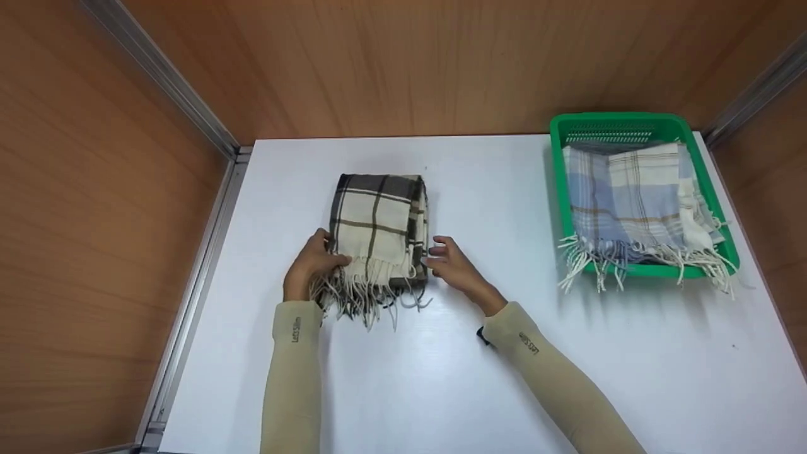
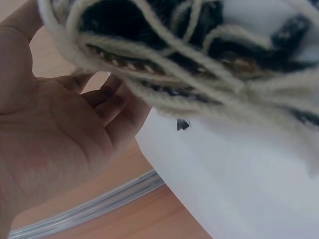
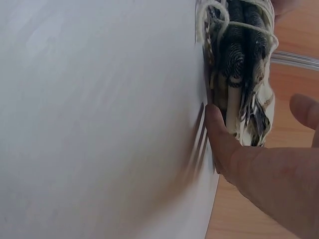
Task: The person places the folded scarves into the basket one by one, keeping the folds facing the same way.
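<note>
A folded plaid scarf (image 1: 372, 221) in cream, black and brown lies on the white table, its fringe hanging toward the person. At its left edge the left hand (image 1: 315, 261) grips the fold, thumb on top near the fringe; in the left wrist view the fingers of this hand (image 2: 55, 114) reach beneath the scarf (image 2: 164, 55). The right hand (image 1: 457, 268) is at the right edge with its fingers extended. In the right wrist view a fingertip of the right hand (image 3: 264, 159) is low against the layered side of the scarf (image 3: 239, 74).
A green basket (image 1: 558, 183) stands at the table's back right corner, holding a folded blue and cream plaid scarf (image 1: 643, 195) whose fringe hangs over the front rim. Wooden panels (image 1: 403, 69) with metal edging border the white table (image 1: 416, 391).
</note>
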Demonstrator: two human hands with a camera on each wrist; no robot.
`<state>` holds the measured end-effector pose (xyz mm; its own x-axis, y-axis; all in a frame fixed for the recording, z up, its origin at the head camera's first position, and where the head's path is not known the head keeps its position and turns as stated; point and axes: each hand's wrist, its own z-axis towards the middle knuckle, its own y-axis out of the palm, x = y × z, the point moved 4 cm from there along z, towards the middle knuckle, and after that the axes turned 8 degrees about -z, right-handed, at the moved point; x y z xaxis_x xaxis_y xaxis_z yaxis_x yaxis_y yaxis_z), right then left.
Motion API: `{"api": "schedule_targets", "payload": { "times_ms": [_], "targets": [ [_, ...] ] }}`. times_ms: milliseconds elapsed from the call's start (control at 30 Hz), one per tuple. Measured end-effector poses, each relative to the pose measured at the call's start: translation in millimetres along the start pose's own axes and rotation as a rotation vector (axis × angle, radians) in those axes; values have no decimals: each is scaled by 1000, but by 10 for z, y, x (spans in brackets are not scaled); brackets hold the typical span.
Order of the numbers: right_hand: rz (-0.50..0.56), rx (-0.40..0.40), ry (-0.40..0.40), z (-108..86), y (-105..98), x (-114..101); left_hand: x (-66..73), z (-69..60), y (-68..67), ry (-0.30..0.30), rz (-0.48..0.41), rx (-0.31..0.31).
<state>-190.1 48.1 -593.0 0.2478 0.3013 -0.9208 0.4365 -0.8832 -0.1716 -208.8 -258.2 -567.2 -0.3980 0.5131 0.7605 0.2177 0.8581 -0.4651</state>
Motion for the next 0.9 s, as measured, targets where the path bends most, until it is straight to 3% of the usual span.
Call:
{"api": "schedule_targets", "payload": {
  "times_ms": [600,767,900],
  "targets": [
    [83,88,79,-40,-34,-10,104,-10,193,75,133,-10],
    [83,107,97,-67,-72,-8,129,-7,254,101,87,-43],
    [75,132,102,-68,-121,16,125,-13,320,110,-30,-84]
  ]
}}
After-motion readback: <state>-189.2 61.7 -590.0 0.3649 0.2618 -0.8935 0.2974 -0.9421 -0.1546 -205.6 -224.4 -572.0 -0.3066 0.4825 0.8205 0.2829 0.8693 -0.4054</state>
